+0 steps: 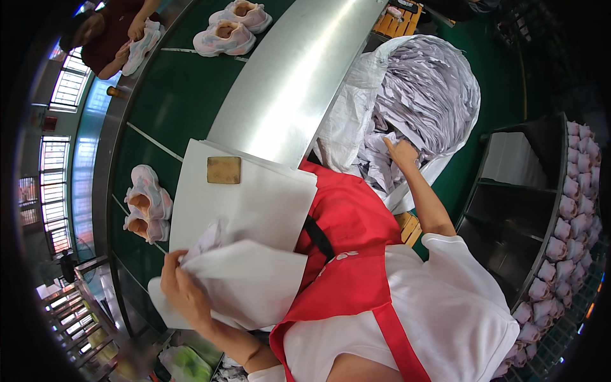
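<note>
At the lower left my left hand (183, 290) is closed on the raised edge of a white paper sheet (254, 270), which bends up off a stack of white paper (261, 197). A small crumpled piece of paper (209, 240) shows by its fingers. My right hand (402, 154) reaches into a large white woven sack (347, 114) at the upper right. One digit is stretched out against the crumpled paper (433, 89) filling the sack; its other fingers are partly hidden. A brownish rectangular block (223, 170) lies on the paper stack.
Left of the stack runs a green conveyor belt (153, 114) carrying pale shoes (147, 204) and another pair (233, 28). A sloped metal panel (286, 76) stands between belt and sack. Across the belt a person (114, 38) handles a shoe. At right is a rack (509, 210) beside many wrapped shoes (566, 254).
</note>
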Motion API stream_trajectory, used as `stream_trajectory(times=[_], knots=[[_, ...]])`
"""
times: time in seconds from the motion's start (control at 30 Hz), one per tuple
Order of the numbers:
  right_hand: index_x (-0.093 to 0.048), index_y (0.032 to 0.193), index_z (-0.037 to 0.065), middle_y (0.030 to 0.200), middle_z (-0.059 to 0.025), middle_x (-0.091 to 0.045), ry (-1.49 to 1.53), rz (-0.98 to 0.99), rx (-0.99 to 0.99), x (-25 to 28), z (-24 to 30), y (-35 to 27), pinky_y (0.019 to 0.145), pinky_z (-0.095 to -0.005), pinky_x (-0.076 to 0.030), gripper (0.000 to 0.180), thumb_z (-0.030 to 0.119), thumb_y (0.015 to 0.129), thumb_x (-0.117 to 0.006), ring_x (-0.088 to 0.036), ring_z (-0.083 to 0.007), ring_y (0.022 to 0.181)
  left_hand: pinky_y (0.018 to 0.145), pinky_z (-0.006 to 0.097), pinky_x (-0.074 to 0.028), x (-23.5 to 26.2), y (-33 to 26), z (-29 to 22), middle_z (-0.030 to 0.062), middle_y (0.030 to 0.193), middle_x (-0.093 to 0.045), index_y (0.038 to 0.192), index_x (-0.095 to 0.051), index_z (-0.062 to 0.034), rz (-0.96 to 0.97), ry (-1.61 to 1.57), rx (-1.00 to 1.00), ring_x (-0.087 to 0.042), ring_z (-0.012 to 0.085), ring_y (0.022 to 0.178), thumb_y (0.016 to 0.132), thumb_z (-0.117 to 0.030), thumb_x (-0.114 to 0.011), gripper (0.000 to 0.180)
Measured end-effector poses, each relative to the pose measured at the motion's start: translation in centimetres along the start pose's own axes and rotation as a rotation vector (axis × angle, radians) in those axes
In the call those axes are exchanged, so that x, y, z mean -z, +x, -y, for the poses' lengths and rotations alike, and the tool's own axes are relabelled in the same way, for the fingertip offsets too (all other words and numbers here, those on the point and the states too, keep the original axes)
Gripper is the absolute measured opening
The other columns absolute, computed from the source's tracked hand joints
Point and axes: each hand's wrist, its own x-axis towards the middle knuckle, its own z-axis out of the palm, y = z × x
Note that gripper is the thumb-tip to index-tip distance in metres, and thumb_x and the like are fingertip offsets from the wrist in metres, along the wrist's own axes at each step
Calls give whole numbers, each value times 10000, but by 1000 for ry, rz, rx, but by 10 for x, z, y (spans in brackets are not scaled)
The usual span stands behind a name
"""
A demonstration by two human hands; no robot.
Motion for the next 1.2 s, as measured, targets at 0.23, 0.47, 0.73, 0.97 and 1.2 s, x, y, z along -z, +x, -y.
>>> stream_trajectory(times=[0.23, 0.47, 0.73, 0.97, 1.2], knots=[[-541, 820, 37, 727, -90, -589, 672, 7, 227, 6, 9, -7, 617, -310, -455, 147, 106, 705, -600, -568, -199, 636, 865, 399, -401, -75, 30, 39, 202, 931, -566, 1033, -540, 25, 59, -49, 80, -526, 344, 947, 818, -69, -454, 250], [-551, 1165, 14, 892, -36, -614, 1148, 375, 109, 77, -16, -7, 631, -239, -436, 416, 82, 755, -552, -551, -110, 749, 752, 352, -423, -55, 24, 50, 158, 854, -574, 941, -557, 30, -112, 74, -332, -547, 297, 859, 815, -47, -568, 148], [-503, 1238, -17, 1096, -105, -609, 1438, 606, 795, 294, 121, -35, 936, -311, -432, 624, 247, 722, -735, -612, -202, 979, 559, 346, -407, -13, 7, 38, 119, 692, -538, 843, -586, 2, -83, -166, -296, -514, 280, 604, 749, -32, -638, 113], [-589, 1033, 8, 944, -86, -651, 770, -32, 1368, 309, 352, -83, 768, -266, -479, 317, -37, 722, -633, -633, -171, 893, 548, 335, -423, 28, -10, 10, 78, 734, -552, 798, -589, -45, -84, -116, -570, -520, 242, 611, 672, -92, -715, 184], [-547, 892, 35, 826, -14, -588, 662, 1361, 1584, 318, 384, -253, 736, -225, -438, 263, 41, 685, -710, -550, -86, 810, 666, 370, -477, 43, -19, -2, 123, 942, -618, 784, -588, -41, -509, 6, -432, -599, 280, 748, 711, -149, -714, 181]])
